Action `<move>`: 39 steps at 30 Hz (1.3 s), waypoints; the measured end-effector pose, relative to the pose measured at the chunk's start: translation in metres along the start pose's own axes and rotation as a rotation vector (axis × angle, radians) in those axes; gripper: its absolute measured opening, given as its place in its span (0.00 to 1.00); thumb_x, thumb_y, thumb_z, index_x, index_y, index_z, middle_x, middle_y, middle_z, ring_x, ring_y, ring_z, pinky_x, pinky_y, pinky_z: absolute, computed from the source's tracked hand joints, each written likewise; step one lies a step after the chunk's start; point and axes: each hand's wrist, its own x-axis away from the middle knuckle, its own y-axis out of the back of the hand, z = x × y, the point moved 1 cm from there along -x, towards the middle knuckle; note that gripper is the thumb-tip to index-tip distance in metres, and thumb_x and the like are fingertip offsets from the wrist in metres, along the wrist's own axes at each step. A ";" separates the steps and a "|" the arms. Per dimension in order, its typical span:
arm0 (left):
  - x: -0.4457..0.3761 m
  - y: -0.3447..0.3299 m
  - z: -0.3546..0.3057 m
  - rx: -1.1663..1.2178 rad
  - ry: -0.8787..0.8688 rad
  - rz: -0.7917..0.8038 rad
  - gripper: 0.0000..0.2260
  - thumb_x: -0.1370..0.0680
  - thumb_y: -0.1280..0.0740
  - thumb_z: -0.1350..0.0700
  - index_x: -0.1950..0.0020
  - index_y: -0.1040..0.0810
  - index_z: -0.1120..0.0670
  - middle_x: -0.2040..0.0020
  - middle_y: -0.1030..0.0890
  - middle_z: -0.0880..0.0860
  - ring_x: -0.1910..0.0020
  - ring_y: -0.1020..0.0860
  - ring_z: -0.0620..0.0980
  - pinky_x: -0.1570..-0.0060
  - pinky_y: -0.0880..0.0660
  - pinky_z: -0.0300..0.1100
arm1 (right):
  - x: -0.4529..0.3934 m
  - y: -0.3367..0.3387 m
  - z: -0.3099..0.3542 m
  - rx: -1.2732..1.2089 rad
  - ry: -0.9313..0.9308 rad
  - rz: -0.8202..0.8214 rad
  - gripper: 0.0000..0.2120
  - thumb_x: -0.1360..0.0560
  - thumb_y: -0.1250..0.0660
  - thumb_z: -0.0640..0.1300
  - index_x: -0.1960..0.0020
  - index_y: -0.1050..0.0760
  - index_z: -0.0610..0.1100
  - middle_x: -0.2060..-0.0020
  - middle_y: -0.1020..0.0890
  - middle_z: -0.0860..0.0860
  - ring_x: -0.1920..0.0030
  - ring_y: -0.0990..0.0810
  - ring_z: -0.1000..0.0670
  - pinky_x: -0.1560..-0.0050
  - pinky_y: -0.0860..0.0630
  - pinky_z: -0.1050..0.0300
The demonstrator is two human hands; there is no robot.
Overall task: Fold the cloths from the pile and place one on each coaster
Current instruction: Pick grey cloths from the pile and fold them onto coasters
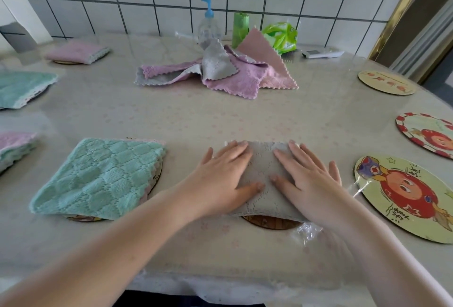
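A folded grey cloth (263, 174) lies on a brown coaster (269, 223) near the table's front edge. My left hand (220, 179) and my right hand (308, 179) press flat on it with straight fingers, one on each side. Left of them a folded teal cloth (98, 179) covers another coaster (157, 174). The pile (215, 71) of loose purple, grey and pink cloths sits at the middle back. Three bare round coasters stand on the right: a cartoon one (407, 199), a red-rimmed one (426, 132) and a far one (386, 82).
More folded cloths lie along the left: pink at the back (78, 52), teal (22, 88) and pink-teal at the edge (14, 147). A pump bottle (208, 25), green roll (240, 29), green packet (280, 37) and remote (321, 53) stand by the tiled wall.
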 end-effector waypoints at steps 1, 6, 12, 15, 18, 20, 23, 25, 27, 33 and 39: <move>0.000 -0.002 0.002 0.000 0.020 0.027 0.35 0.24 0.48 0.35 0.23 0.55 0.50 0.22 0.57 0.45 0.25 0.59 0.42 0.25 0.60 0.48 | 0.000 -0.002 -0.002 0.012 -0.017 0.026 0.28 0.23 0.55 0.63 0.25 0.57 0.61 0.24 0.61 0.57 0.25 0.63 0.55 0.27 0.62 0.39; -0.001 -0.003 0.007 -0.002 0.028 0.041 0.38 0.26 0.48 0.32 0.23 0.58 0.49 0.23 0.59 0.44 0.25 0.60 0.41 0.26 0.61 0.48 | 0.001 -0.001 -0.005 0.041 -0.041 0.063 0.28 0.23 0.56 0.64 0.26 0.62 0.63 0.24 0.62 0.57 0.25 0.64 0.54 0.27 0.63 0.39; -0.006 0.024 0.031 0.124 0.006 -0.137 0.32 0.26 0.39 0.37 0.25 0.43 0.47 0.25 0.41 0.45 0.26 0.44 0.42 0.27 0.50 0.39 | -0.017 0.023 0.004 -0.055 0.074 -0.086 0.25 0.21 0.52 0.58 0.25 0.53 0.60 0.24 0.54 0.59 0.25 0.61 0.57 0.26 0.62 0.41; -0.012 0.047 0.055 0.164 0.036 -0.222 0.28 0.25 0.37 0.41 0.28 0.35 0.49 0.29 0.32 0.47 0.31 0.35 0.43 0.39 0.44 0.28 | -0.045 0.036 0.017 -0.090 0.140 -0.097 0.24 0.21 0.50 0.57 0.25 0.47 0.59 0.24 0.50 0.58 0.25 0.57 0.57 0.25 0.59 0.42; -0.025 0.065 0.086 0.167 0.109 -0.213 0.24 0.24 0.37 0.44 0.29 0.33 0.50 0.30 0.30 0.47 0.34 0.31 0.44 0.44 0.38 0.31 | -0.081 0.041 0.035 -0.068 0.186 -0.083 0.24 0.21 0.48 0.56 0.26 0.43 0.56 0.24 0.47 0.56 0.24 0.53 0.55 0.26 0.56 0.41; -0.039 0.072 0.108 0.161 0.145 -0.213 0.23 0.23 0.37 0.45 0.30 0.32 0.52 0.31 0.29 0.49 0.33 0.31 0.46 0.41 0.37 0.34 | -0.110 0.041 0.045 -0.027 0.209 -0.076 0.24 0.21 0.48 0.56 0.26 0.41 0.54 0.24 0.45 0.55 0.24 0.51 0.54 0.26 0.54 0.40; -0.069 0.077 0.134 0.093 0.145 -0.212 0.22 0.23 0.36 0.48 0.31 0.30 0.55 0.31 0.28 0.53 0.32 0.31 0.50 0.38 0.38 0.37 | -0.159 0.037 0.054 0.051 0.187 -0.030 0.22 0.21 0.46 0.55 0.28 0.37 0.51 0.25 0.42 0.53 0.25 0.47 0.50 0.27 0.50 0.39; -0.093 0.078 0.145 0.035 0.112 -0.223 0.21 0.23 0.36 0.49 0.33 0.28 0.57 0.33 0.27 0.56 0.33 0.31 0.52 0.38 0.38 0.38 | -0.188 0.031 0.056 0.099 0.169 0.003 0.16 0.21 0.45 0.54 0.37 0.29 0.50 0.29 0.36 0.50 0.28 0.41 0.47 0.29 0.44 0.40; -0.120 0.077 0.153 -0.022 0.052 -0.239 0.20 0.24 0.37 0.48 0.35 0.26 0.57 0.36 0.25 0.57 0.35 0.30 0.54 0.37 0.36 0.41 | -0.212 0.025 0.056 0.126 0.156 0.022 0.10 0.22 0.44 0.52 0.49 0.27 0.49 0.38 0.30 0.49 0.32 0.35 0.45 0.33 0.39 0.40; -0.193 0.065 0.168 -0.235 0.059 -0.212 0.18 0.22 0.44 0.55 0.32 0.30 0.46 0.26 0.40 0.57 0.25 0.48 0.57 0.27 0.50 0.51 | -0.255 0.009 0.054 0.164 0.211 -0.071 0.20 0.22 0.50 0.52 0.32 0.33 0.59 0.28 0.37 0.52 0.26 0.43 0.48 0.28 0.45 0.44; -0.224 0.058 0.175 -0.502 0.178 -0.110 0.19 0.19 0.49 0.49 0.30 0.35 0.53 0.25 0.41 0.57 0.25 0.46 0.55 0.30 0.55 0.60 | -0.266 0.010 0.059 0.234 0.182 -0.124 0.20 0.22 0.48 0.48 0.31 0.35 0.50 0.31 0.34 0.51 0.28 0.39 0.48 0.29 0.47 0.41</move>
